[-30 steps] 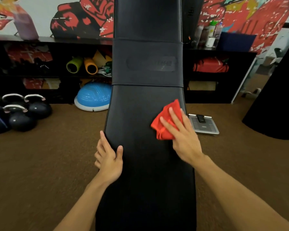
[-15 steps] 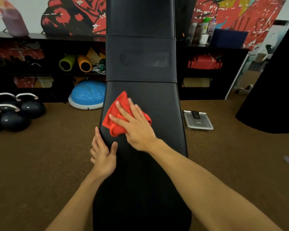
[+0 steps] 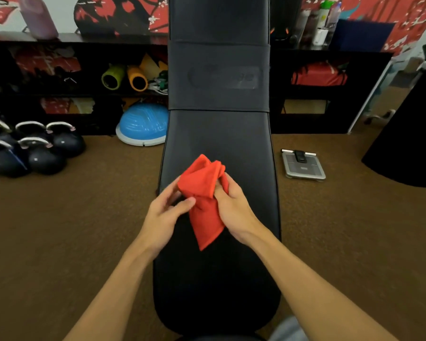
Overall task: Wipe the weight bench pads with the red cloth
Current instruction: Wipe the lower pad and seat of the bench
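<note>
Over the bench pad (image 3: 219, 143) (1, black), 1 red cloth (image 3: 204, 205) hangs bunched btwn 2 hands: left hand (image 3: 165, 215) pinches its edge, right hand (image 3: 234, 207) fingers curl inside its folds.

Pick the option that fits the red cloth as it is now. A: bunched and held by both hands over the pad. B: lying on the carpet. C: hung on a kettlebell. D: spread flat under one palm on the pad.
A: the red cloth is bunched, gripped by the left hand and the right hand together over the black bench pad.
</note>
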A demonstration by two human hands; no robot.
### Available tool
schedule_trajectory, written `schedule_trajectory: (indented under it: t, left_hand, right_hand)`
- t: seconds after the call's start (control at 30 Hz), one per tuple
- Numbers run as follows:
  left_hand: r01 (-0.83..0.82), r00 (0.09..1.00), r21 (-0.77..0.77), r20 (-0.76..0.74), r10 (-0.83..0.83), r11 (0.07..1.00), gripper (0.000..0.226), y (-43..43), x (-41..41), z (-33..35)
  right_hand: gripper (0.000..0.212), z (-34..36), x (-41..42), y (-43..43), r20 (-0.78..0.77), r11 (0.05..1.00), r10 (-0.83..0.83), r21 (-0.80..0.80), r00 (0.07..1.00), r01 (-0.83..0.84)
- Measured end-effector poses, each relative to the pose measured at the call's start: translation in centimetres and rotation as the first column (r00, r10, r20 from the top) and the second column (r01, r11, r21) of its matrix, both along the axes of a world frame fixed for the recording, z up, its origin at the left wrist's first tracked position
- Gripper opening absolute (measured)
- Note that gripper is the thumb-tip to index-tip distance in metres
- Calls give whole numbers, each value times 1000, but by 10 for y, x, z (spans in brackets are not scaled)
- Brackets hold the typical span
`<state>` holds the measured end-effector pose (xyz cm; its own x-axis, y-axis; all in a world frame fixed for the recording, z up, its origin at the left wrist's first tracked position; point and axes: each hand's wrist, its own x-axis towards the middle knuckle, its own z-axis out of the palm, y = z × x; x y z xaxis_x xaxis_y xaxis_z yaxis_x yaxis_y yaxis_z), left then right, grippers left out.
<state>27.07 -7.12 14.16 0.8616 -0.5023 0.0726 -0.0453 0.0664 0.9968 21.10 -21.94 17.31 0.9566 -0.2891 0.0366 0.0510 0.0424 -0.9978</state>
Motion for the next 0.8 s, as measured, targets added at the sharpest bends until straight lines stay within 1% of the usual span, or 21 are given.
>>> schedule_trajectory:
  t: [0.03, 0.07, 0.1, 0.13, 0.2, 0.23, 0.3, 0.37, 0.4, 0.43, 0.47, 0.5, 0.53, 0.57, 0.63, 0.67, 0.7, 0.8]
  left_hand:
    - [36, 994, -71, -98, -43, 997, 41, 0, -8, 13]
    - [32, 988, -88, -150, -45, 996, 24, 0, -14, 23]
    - [13, 989, -48, -144, -20, 999, 15, 3, -20, 31]
    - [-17, 995, 10, -97, 18, 1000, 14, 7, -25, 36]
    - [-29, 999, 130, -31, 33, 991, 21, 21, -34, 41]
    - [-16, 999, 181, -42, 24, 983, 29, 27, -41, 44]
    - [5, 992, 260, -121, 27, 966, 39, 37, -57, 49]
    - [-8, 965, 239, -251, 70, 971, 41, 41, -76, 48]
    - [27, 920, 243, -386, 71, 970, 41, 50, -88, 56]
    - [68, 883, 255, -465, 61, 964, 44, 54, -94, 58]
    - [144, 852, 269, -523, 19, 952, 48, 61, -106, 58]
    - [219, 825, 304, -565, -9, 927, 54, 70, -117, 63]
    - [261, 817, 357, -577, -8, 897, 56, 74, -125, 60]
    - [281, 803, 398, -596, 13, 873, 54, 80, -138, 59]
    - [260, 758, 464, -642, 119, 847, 37, 87, -162, 43]
    - [234, 720, 499, -666, 196, 834, 32, 91, -174, 32]
    - [200, 694, 547, -665, 276, 813, 32, 93, -184, 20]
    - [129, 659, 661, -614, 434, 739, 42, 98, -213, -8]
  right_hand:
    - [21, 4, -8, 3, -41, 995, 6, 99, 999, -2]
    - [21, 9, -17, 5, -84, 981, 26, 192, 996, -9]
    - [20, 13, -25, 6, -133, 972, 40, 236, 990, -7]
    - [21, 18, -33, 7, -185, 971, 39, 237, 982, 6]
    - [21, 22, -46, 6, -298, 993, 0, 110, 955, 34]
    - [22, 26, -53, 8, -348, 998, -26, 44, 937, 44]
    - [26, 32, -66, 14, -448, 997, -83, -43, 890, 71]
    - [32, 34, -77, 19, -519, 993, -116, -85, 847, 84]
    - [35, 45, -91, 28, -584, 990, -140, -74, 799, 119]
    - [36, 44, -96, 30, -621, 989, -147, -69, 770, 133]
    - [37, 43, -106, 36, -657, 989, -136, -47, 741, 139]
    - [35, 45, -118, 45, -706, 987, -120, -11, 698, 159]
    - [31, 42, -126, 49, -743, 985, -95, 28, 662, 172]
    - [24, 39, -139, 57, -775, 977, -35, 108, 631, 186]
    - [14, 28, -164, 68, -808, 934, 109, 283, 578, 219]
    - [15, 21, -176, 72, -815, 908, 159, 343, 557, 242]
    - [20, 12, -187, 76, -820, 892, 178, 368, 544, 264]
    - [34, -15, -221, 83, -832, 886, 122, 337, 542, 317]
